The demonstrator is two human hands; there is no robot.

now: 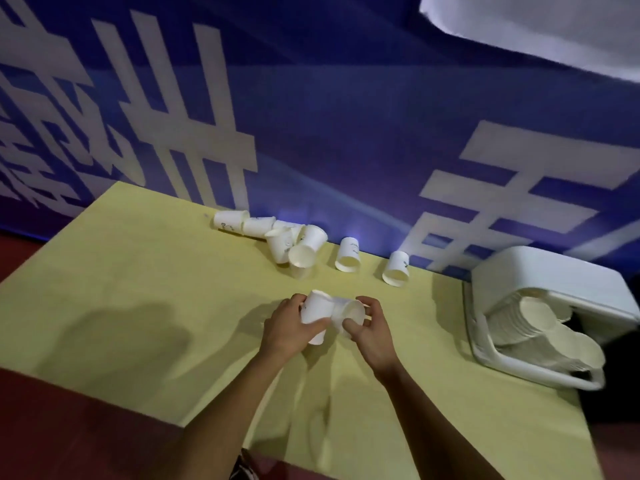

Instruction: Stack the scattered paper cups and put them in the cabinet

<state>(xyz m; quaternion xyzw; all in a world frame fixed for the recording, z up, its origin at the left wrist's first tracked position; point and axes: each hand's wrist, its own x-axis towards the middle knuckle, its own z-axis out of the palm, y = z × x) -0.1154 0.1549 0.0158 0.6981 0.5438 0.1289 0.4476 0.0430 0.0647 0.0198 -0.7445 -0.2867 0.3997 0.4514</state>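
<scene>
Both hands are at the middle of the yellow bench [138, 271], each gripping one white paper cup.

The left hand [287, 329] is closed round the first cup [314, 311], thumb across its front wall. This cup stands near upright, rim uppermost, and is held above the bench.

The right hand [372, 332] is curled round the second cup [348, 313], fingers at its rim. This cup lies on its side with its mouth turned toward the camera. The two held cups touch each other at an angle. Whether one has entered the other cannot be told.

Loose cups lie along the far edge of the bench by the blue wall [346, 133]. A tumbled heap of cups [277, 235] is on the left, several touching or overlapping. A single cup [348, 254] lies on its side to the right of it. Another cup [396, 268] lies further right, apart from the rest.

A white cabinet [554, 282] sits at the right end of the bench. Its open front shows nested rows of stacked cups [540, 323] inside.
</scene>
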